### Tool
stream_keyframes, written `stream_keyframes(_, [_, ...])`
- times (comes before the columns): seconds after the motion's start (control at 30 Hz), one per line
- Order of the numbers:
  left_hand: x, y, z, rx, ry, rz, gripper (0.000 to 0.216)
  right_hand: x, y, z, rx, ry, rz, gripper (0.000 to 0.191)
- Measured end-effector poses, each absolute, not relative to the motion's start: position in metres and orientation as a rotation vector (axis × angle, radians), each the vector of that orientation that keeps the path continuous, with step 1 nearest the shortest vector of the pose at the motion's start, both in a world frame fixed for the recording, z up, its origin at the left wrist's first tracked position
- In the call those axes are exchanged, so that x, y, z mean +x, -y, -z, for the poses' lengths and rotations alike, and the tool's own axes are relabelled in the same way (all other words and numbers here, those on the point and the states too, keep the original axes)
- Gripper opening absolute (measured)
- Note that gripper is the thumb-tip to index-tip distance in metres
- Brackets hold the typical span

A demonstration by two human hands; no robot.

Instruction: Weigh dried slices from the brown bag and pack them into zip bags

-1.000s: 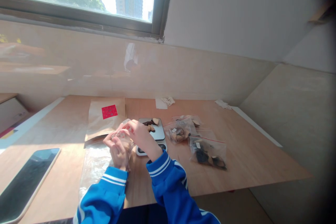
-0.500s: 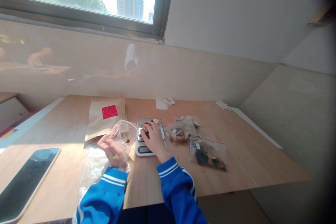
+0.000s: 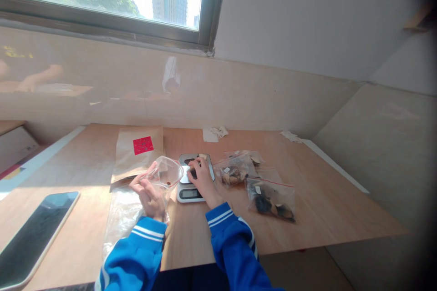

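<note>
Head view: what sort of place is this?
Probably an indoor weighing or packing workspace: a white digital scale, transparent plastic bags and a flat brown paper pouch share a brown wooden table.

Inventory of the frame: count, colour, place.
Scale: one, white, centre
Dried pieces: several, dark and tan, on scale
Open bag: one, clear, in left hand
Filled bags: at least three, clear, right of scale
Flat plastic: one, clear, near left
Paper bag: one, brown, back left
Phone: one, black, far left
Card: one, white, back
Scraps: two, white, back
Table: one, brown, beneath
Walls: two, pale, behind and right
Window: one, grey, upper left
Left hand: one, bare, on open bag
Right hand: one, bare, at dried pieces
Sleeves: two, blue, wrists
</note>
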State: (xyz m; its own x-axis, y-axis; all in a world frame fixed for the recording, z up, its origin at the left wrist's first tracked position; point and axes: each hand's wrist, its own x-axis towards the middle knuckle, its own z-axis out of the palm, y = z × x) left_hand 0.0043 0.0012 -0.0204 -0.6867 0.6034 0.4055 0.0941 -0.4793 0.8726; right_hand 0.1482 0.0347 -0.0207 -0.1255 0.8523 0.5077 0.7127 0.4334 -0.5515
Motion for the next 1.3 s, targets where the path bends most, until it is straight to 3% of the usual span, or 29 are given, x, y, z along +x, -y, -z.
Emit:
stream_keyframes(0.2, [0.007, 0.003, 0.017, 1.048, -1.359, -2.181, 0.027, 0.149, -0.030, 0.012, -1.199, 1.648, -0.358, 0.024])
stream_keyframes(0.43, [0.003, 0.001, 0.024, 1.112, -1.380, -2.105, 0.032, 0.126, -0.013, -0.042, -0.968, 1.594, -0.550, 0.017])
stream_keyframes(0.63, [0.001, 0.003, 0.024, 1.123, -1.381, -2.059, 0.034, 0.107, -0.015, -0.054, -0.900, 1.860, -0.752, 0.048])
stream_keyframes(0.7, [0.002, 0.004, 0.022, 1.098, -1.392, -2.042, 0.033, 0.106, -0.015, -0.052, -0.918, 1.864, -0.786, 0.045])
stream_keyframes(0.8, [0.002, 0.004, 0.020, 1.068, -1.414, -2.012, 0.031, 0.111, -0.019, -0.047, -0.968, 1.806, -0.677, 0.025])
stream_keyframes(1.0, [-0.001, -0.001, 0.024, 1.010, -1.416, -2.027, 0.031, 0.140, -0.049, -0.007, -1.509, 1.692, -0.155, 0.030])
stream_keyframes(1.3, [0.001, 0.000, 0.022, 1.002, -1.404, -2.009, 0.032, 0.160, -0.064, 0.024, -1.507, 1.763, -0.252, 0.019])
